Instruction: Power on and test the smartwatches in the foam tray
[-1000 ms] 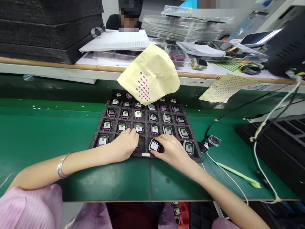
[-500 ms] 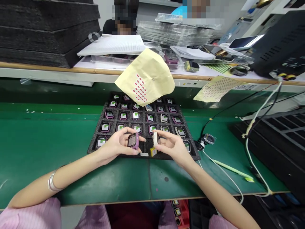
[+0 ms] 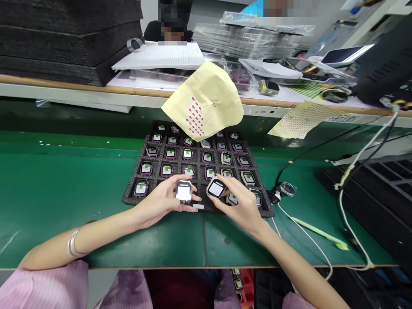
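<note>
A purple-edged watch [image 3: 183, 191] with a bright white screen is held between the thumb and fingers of my left hand [image 3: 167, 195]. My right hand [image 3: 240, 201] grips a light-cased watch [image 3: 216, 188] by its edges, and its dark screen with white text faces up. Both hands are over the front row of a black foam tray [image 3: 130, 198]. Several watches with lit screens, such as a purple one [image 3: 146, 168] and a light one [image 3: 247, 177], sit in its compartments. A small white label [image 3: 198, 207] is on the tray's front edge.
Yellow sheets [image 3: 206, 101] hang from the shelf edge [image 3: 138, 91] over the tray's back. Black foam blocks [image 3: 64, 43] are stacked at upper left. A green pen-like tool [image 3: 318, 231] and white cables [image 3: 305, 238] lie at right. A person [image 3: 174, 25] is behind the shelf.
Both watches have turned so their screens face the camera; the left one now glows white. The yellow piece below my right hand no longer shows. The whole view has shifted slightly.
</note>
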Tool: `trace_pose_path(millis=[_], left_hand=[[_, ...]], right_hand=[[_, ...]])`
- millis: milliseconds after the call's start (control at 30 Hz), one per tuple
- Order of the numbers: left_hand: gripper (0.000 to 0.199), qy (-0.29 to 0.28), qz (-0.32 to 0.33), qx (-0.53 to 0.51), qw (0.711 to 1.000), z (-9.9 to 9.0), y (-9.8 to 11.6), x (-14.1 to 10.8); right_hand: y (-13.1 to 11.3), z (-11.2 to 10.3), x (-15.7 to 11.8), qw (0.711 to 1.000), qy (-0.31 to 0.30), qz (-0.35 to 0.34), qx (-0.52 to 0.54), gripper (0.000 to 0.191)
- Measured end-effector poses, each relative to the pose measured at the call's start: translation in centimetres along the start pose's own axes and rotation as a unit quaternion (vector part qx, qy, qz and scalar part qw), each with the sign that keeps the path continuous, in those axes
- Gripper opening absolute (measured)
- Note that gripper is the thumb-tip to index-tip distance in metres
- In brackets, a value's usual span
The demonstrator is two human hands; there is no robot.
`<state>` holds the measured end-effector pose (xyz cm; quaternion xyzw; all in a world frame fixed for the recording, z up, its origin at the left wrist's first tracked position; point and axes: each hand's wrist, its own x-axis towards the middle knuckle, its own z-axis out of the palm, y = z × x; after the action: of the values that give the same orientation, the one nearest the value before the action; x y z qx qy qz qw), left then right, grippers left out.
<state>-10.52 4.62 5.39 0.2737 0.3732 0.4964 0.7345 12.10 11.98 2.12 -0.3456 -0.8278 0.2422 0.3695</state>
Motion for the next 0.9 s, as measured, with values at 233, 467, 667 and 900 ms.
trace_pose_path(millis=[233,467,667,900], left_hand=[[0.029,-0.004,0.082,0.08,0.993,0.1,-0.1,0.1],[0.032,0.003,0.108,0.107,0.988,-0.3,-0.5,0.2],[0.037,0.012,0.076,0.054,0.996,0.4,0.1,-0.4],[0.045,-0.018,0.069,0.078,0.994,0.3,0.0,-0.9]], right_hand=[[-1.5,-0.4,0.5,0.921,-0.051,0.24,0.302,0.058],[-2.8,-0.3,0.0,0.834,-0.08,0.304,0.454,0.056],[-3.6,-0.2,-0.3,0.855,-0.048,0.248,0.453,0.043],[-4.3,0.2,0.0,0.905,-0.001,0.232,0.356,0.024]])
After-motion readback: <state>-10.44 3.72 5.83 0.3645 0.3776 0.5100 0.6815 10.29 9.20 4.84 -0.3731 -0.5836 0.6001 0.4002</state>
